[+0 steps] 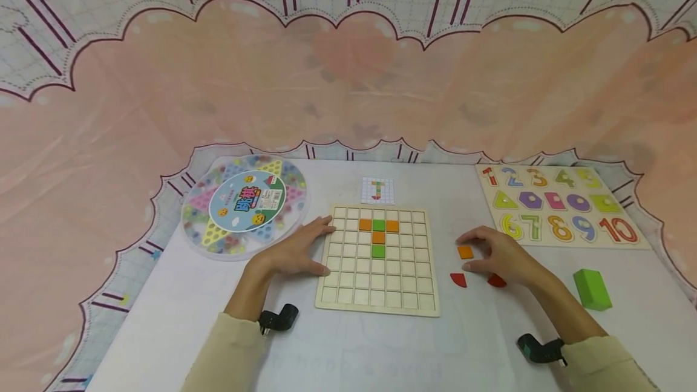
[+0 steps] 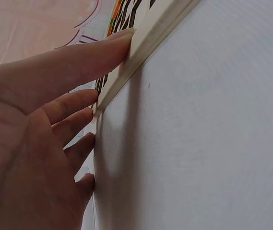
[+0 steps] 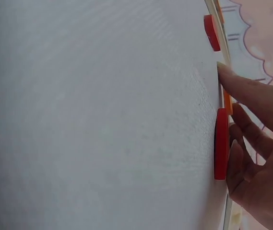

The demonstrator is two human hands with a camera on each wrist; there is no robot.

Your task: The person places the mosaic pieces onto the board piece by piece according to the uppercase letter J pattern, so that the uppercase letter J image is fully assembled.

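A square wooden grid board (image 1: 378, 283) lies in the middle of the table, with three orange tiles and two green tiles set in a T shape. My left hand (image 1: 294, 250) rests at its left edge, thumb and fingers spread; the thumb (image 2: 102, 50) touches the rim in the left wrist view. To the right of the board, my right hand (image 1: 503, 256) hovers around a loose orange square tile (image 1: 465, 252), which lies between thumb and index finger with gaps visible. Close by lie one red quarter-circle piece (image 1: 458, 280) and another red piece (image 1: 497, 280), partly under the hand.
A small pattern card (image 1: 377, 190) sits just behind the board. At the back left is a round game box (image 1: 247, 201). A wooden number puzzle (image 1: 561, 204) occupies the back right, and a green block (image 1: 592, 289) stands right of my right forearm.
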